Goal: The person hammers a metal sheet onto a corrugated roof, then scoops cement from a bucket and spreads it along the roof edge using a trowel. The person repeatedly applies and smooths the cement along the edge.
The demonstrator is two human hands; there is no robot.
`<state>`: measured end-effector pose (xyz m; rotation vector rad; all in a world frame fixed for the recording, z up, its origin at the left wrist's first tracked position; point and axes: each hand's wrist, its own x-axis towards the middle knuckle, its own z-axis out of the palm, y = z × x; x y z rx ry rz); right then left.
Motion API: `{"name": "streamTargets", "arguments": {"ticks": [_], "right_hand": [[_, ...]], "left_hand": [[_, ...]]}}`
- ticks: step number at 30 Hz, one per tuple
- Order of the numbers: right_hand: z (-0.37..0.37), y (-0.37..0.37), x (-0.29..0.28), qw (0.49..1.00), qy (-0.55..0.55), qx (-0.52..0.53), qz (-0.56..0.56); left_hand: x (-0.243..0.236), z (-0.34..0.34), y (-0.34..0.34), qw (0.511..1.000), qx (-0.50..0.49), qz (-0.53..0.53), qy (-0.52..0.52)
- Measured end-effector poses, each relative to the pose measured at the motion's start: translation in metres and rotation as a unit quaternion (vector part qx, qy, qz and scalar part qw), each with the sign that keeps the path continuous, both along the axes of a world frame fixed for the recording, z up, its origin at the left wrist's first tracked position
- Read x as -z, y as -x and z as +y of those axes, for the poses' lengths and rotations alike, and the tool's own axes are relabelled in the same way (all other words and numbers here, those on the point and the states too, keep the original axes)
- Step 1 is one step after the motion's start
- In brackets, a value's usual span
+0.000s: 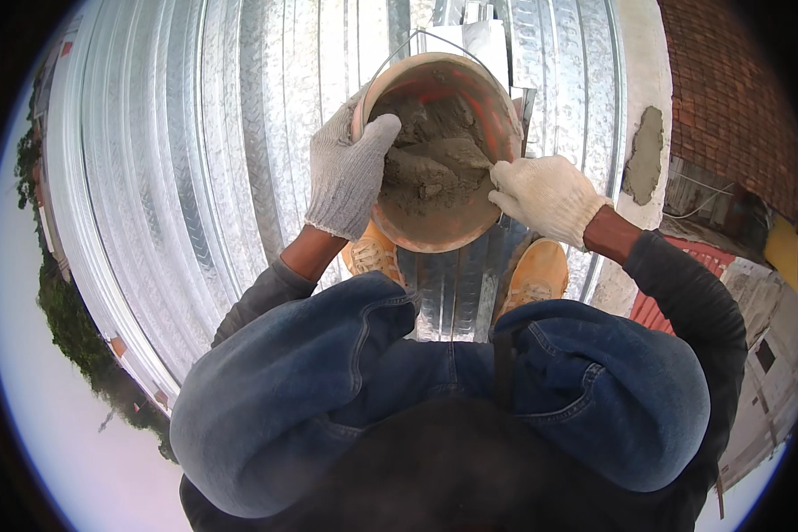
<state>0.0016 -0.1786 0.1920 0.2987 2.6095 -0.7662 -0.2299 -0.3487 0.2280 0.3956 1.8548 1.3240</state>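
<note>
A bucket (388,216) with a thin wire handle is tilted toward me between my feet, its orange wall smeared with grey. Wet mortar (434,191) lies inside it. My left hand (350,168), in a grey knitted glove, grips the left rim with the thumb over the edge. At the right rim, my right hand (545,197), in a cream knitted glove, is closed round the handle of a trowel (457,156). The handle is hidden in the fist; the mortar-coated blade rests in the mortar.
I crouch on a ribbed metal roof sheet (230,115) in tan shoes (535,273). Along the right runs a concrete wall top (607,282) with a grey mortar patch (644,155). Beyond are a lower tiled roof (736,97) and red corrugated sheet (683,266). Trees stand far left.
</note>
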Motion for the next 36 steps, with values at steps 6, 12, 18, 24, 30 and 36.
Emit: {"name": "streamTargets", "arguments": {"ticks": [6, 12, 18, 24, 30, 36], "right_hand": [[-0.022, -0.017, -0.007, 0.977, 0.192, 0.076, -0.061], [-0.023, -0.065, -0.015, 0.958, 0.243, 0.14, -0.055], [-0.028, -0.165, -0.03, 0.908, 0.241, 0.342, -0.026], [-0.032, -0.273, -0.061, 0.825, 0.138, 0.54, -0.095], [-0.075, -0.314, -0.023, 0.792, -0.013, 0.593, -0.145], [-0.053, -0.334, -0.005, 0.763, -0.021, 0.64, -0.087]], "left_hand": [[-0.012, 0.001, -0.015, 0.998, 0.052, 0.026, 0.02], [0.001, -0.012, -0.001, 0.999, 0.05, 0.002, 0.018], [0.004, -0.017, 0.009, 0.996, 0.084, 0.01, 0.041], [0.004, -0.019, 0.016, 0.995, 0.073, 0.01, 0.062], [0.005, -0.016, 0.014, 0.995, 0.059, 0.015, 0.076], [-0.002, -0.012, 0.01, 0.994, 0.06, 0.017, 0.088]]}}
